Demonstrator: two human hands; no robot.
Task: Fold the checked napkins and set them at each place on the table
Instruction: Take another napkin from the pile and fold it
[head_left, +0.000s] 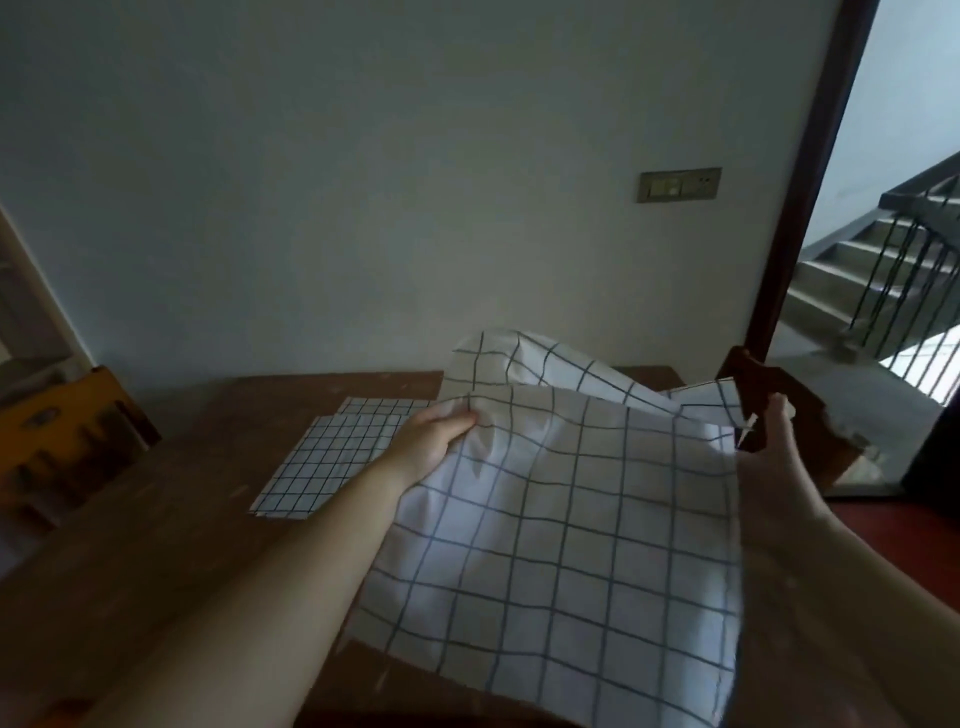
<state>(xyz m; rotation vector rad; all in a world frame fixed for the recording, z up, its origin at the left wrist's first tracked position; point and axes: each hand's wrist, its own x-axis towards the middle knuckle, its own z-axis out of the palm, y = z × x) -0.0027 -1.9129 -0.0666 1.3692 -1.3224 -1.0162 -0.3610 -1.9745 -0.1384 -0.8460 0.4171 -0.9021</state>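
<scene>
Head view, held napkin (561, 519) hiding table (156, 545), flat napkins (322, 457) left

We list one brown wooden table (171, 519), its surface scuffed; on it, two flat checked napkins (324, 457), overlapping, toward the far wall side.

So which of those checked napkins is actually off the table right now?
The large napkin held up between the left hand and right hand. The other two napkins lie flat and overlapping on the wooden table, further left.
</scene>
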